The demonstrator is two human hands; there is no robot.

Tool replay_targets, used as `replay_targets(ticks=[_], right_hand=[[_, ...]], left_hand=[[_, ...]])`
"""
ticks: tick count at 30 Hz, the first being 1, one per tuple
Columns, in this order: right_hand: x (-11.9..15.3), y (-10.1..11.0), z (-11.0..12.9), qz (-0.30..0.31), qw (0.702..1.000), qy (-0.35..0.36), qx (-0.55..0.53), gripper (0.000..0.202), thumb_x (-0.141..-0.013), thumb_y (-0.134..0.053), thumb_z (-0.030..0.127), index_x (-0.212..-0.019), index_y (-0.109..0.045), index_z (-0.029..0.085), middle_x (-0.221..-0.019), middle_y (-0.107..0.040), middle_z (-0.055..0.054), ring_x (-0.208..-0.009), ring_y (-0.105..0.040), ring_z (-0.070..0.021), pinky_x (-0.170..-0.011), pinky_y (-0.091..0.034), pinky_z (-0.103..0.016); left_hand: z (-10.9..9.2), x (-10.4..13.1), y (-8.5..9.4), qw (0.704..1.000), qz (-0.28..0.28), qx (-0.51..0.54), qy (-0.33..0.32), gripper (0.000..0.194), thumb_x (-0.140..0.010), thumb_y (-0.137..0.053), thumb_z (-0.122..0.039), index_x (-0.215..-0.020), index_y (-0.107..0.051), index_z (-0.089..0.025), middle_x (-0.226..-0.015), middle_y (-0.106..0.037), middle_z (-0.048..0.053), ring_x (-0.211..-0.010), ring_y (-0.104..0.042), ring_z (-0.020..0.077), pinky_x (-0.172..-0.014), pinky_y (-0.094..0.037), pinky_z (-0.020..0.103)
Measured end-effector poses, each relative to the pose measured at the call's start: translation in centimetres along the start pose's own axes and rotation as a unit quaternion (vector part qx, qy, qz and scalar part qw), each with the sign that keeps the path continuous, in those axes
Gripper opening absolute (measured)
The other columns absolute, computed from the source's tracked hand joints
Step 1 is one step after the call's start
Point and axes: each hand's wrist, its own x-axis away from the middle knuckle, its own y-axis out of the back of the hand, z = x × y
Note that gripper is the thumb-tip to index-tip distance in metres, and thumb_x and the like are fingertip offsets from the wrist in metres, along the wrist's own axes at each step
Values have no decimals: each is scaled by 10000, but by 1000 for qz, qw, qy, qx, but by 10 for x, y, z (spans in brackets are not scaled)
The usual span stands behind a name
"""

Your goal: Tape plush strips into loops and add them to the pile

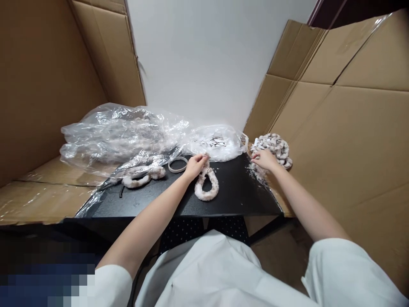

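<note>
My left hand [195, 165] is closed in a pinch on the top end of a fluffy white-and-brown plush loop [207, 197]. The loop hangs toward me over the black tabletop [238, 204], its round opening facing up. Off to the right, my right hand [266, 160] is closed with its fingertips together. It hovers above a heap of loose fluff [258, 174], in front of a pile of similar plush pieces [281, 147]. Whatever its fingertips hold, if anything, is too small to make out.
A large clear plastic bag [128, 132] of fluffy pieces covers the left side. Beside it lie a plush loop [136, 182] and a roll of tape [178, 165]. An open clear bag [223, 147] with small white pieces stands behind. Cardboard walls [345, 140] enclose both sides.
</note>
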Motion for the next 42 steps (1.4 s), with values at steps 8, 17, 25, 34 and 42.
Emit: replay_targets(ticks=[8, 17, 25, 34, 42], right_hand=[[10, -40, 115, 125, 901, 128, -396, 268, -696, -751, 289, -921, -709, 150, -864, -729, -54, -771, -654, -178, -726, -512, -292], [23, -90, 143, 172, 819, 72, -542, 126, -777, -510, 112, -869, -557, 185, -676, -636, 45, -590, -616, -119, -645, -484, -242], [28, -92, 136, -14, 893, 151, -424, 238, -876, -482, 312, -680, -525, 185, -560, -548, 23, -543, -512, -125, -571, -367, -238], [22, -99, 129, -32, 879, 159, -449, 298, -864, -463, 388, -700, -578, 167, -559, -502, 17, -567, -458, -133, -566, -322, -246], [22, -103, 130, 35, 836, 164, -523, 441, -801, -494, 595, -625, -494, 191, -519, -411, 44, -518, -386, -110, -515, -297, -238]], left_hand=[[-6, 2, 2, 991, 14, 118, 69, 460, -585, -770, -556, -711, -686, -122, -579, -531, -27, -538, -435, 74, -526, -347, 220], [1, -2, 6, 989, 3, 140, 47, 489, -633, -757, -546, -879, -714, -125, -783, -685, 35, -731, -608, 144, -679, -463, 258], [-8, 5, 6, 990, 103, 75, 55, 452, -569, -829, -471, -797, -705, -100, -743, -709, 62, -740, -644, 183, -738, -485, 291], [-9, 2, 10, 971, 72, 198, 110, 445, -597, -835, -384, -946, -734, -129, -781, -713, 34, -708, -618, 133, -698, -459, 238], [-13, 6, 13, 942, 198, 208, 171, 460, -572, -845, -475, -813, -732, -101, -757, -704, 58, -681, -612, 134, -700, -476, 260]])
